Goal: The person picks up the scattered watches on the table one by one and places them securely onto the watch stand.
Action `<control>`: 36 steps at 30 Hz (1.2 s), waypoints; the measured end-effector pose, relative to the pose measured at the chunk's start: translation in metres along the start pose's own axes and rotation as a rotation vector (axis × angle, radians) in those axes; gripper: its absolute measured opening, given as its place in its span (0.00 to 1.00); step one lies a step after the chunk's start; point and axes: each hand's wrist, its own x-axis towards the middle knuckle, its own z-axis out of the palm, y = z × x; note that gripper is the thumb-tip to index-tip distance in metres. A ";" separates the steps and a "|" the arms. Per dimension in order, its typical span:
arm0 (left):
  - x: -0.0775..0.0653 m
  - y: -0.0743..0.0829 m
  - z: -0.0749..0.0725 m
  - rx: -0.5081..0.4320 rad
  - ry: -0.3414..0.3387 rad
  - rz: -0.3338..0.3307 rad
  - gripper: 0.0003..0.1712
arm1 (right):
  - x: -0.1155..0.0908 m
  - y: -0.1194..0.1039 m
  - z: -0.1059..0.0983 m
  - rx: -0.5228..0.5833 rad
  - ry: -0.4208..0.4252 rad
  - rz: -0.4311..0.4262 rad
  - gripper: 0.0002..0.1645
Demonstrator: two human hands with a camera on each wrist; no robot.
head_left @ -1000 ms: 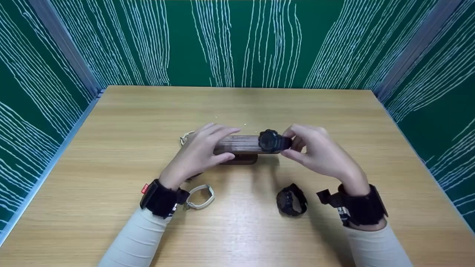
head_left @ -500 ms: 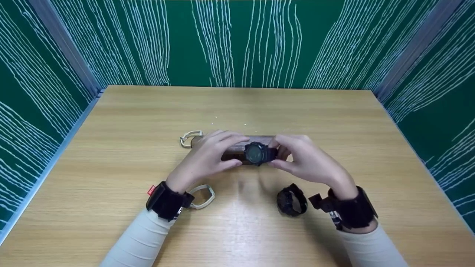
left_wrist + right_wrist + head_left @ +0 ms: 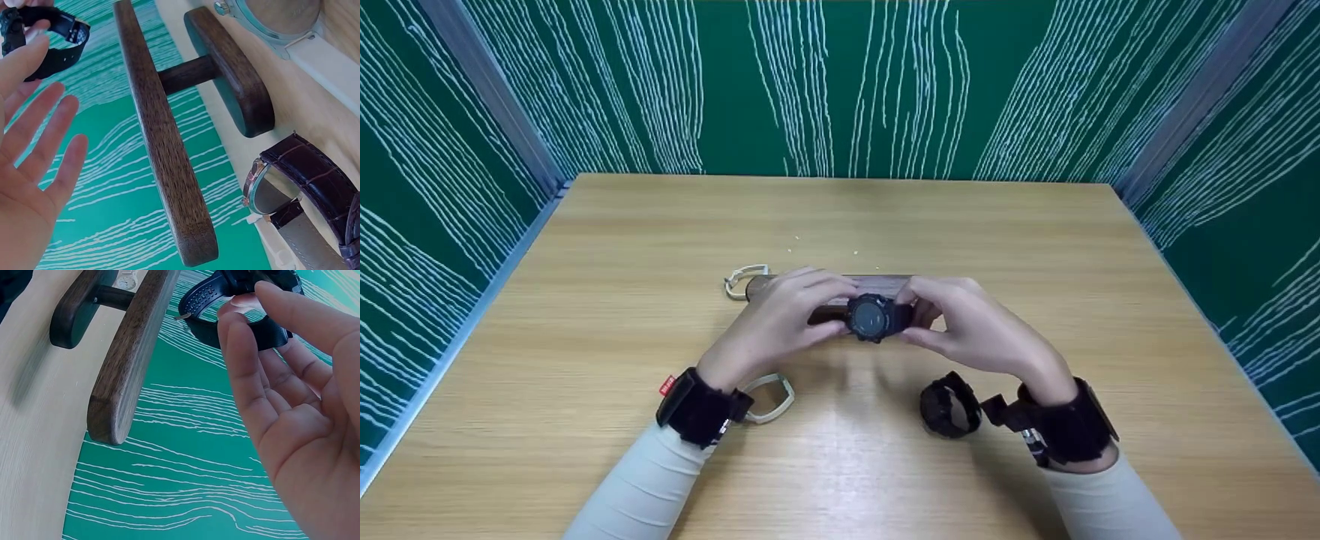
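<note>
In the head view, a black digital wristwatch [image 3: 870, 318] is held between both hands, in front of a dark wooden T-bar watch stand [image 3: 169, 140]. My left hand [image 3: 780, 307] pinches the watch case from the left with thumb and index finger; its other fingers spread out straight. From the right, my right hand [image 3: 971, 319] pinches the black strap [image 3: 205, 332] between thumb and fingers. The strap forms a loop apart from the bar in both wrist views. The hands hide much of the stand in the head view; its base [image 3: 230, 73] shows in the left wrist view.
A second black watch [image 3: 949, 405] lies front right on the wooden table [image 3: 855, 480]. A white-strapped watch [image 3: 769, 397] lies front left, another pale one [image 3: 746, 281] behind the bar's left end. A brown leather-strapped watch [image 3: 315, 174] lies by the base. Green walls surround the table.
The black digital watch has moved left and toward me, off the bar's right end. My right hand moved with it; my left hand shifted right and reached the watch case.
</note>
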 end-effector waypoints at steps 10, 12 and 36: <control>0.000 0.002 -0.001 -0.012 0.011 -0.024 0.25 | -0.001 0.001 0.000 -0.012 -0.002 0.045 0.17; 0.000 0.003 -0.001 -0.017 0.012 -0.028 0.24 | -0.001 0.001 0.000 -0.017 0.001 0.043 0.17; 0.000 0.003 0.000 -0.037 0.000 -0.030 0.21 | 0.002 0.008 0.002 -0.099 0.073 0.012 0.24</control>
